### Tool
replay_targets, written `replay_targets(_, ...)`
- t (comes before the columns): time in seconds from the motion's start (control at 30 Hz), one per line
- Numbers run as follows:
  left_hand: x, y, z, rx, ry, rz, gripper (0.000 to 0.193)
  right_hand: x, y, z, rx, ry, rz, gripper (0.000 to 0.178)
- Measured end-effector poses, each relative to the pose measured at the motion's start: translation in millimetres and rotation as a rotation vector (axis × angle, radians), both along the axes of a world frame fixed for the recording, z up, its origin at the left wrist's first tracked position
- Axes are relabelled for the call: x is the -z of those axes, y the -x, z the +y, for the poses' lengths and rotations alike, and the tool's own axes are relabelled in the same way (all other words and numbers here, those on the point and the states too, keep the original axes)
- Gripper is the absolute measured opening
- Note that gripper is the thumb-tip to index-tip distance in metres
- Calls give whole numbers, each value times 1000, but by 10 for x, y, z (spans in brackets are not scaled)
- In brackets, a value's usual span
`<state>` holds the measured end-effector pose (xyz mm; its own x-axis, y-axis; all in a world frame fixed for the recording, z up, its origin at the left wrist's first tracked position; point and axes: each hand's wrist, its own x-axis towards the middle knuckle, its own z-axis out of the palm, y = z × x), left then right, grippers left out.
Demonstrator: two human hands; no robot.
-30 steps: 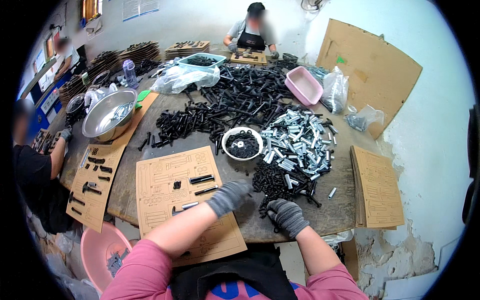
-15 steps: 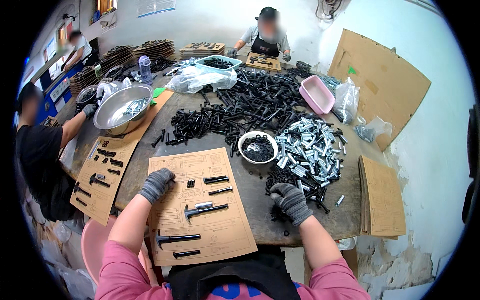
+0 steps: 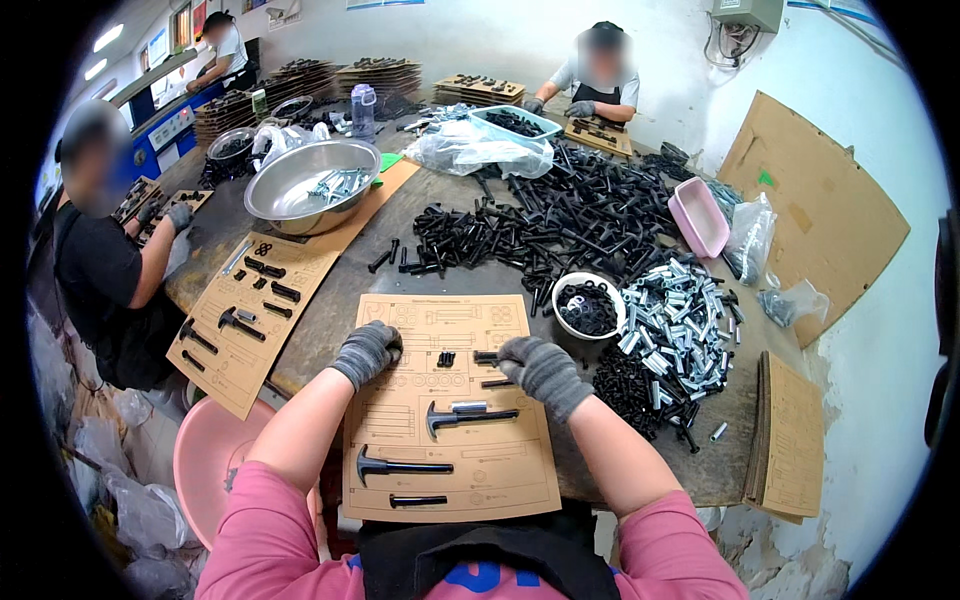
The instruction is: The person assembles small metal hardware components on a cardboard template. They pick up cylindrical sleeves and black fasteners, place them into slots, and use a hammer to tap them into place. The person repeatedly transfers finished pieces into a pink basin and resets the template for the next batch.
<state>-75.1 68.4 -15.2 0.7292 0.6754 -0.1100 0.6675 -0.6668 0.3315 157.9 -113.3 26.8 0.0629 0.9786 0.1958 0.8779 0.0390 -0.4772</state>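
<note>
Cardboard sheet (image 3: 480, 446) lies at the lower centre of the frame, apparently being laid with black parts (image 3: 485, 416). The left hand (image 3: 368, 354) curls at its left edge, the right hand (image 3: 546, 374) over a black rod (image 3: 485, 357); whether either grips anything is hidden. Next seems to call for careful alignment.

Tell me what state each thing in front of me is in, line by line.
Left hand: gloved, curled over the cardboard sheet; grip unclear.
Right hand: gloved, over the sheet's upper right; grip unclear.
Cardboard sheet: flat, bearing black pieces.
White bowl: uncovered, holding black rings.
Steel basin: uncovered, holding silver parts.
Purple bottle: upright.
Silver sleeves: loose, heaped.
</note>
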Motion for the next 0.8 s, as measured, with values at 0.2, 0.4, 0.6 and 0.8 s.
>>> replay_targets(0.2,-7,135,62,211,20,-158,22,10,379,700,-79,275,-55,23)
replay_targets(0.4,-34,166,-3,-74,337,-332,32,206,847,1257,-39,163,-358,17)
replay_targets(0.6,25,228,-38,-221,458,-485,33,298,1126,1302,-193,132,-608,21)
replay_targets(0.8,14,279,-18,-296,596,-572,34,132,914,1426,-190,353,-293,21)
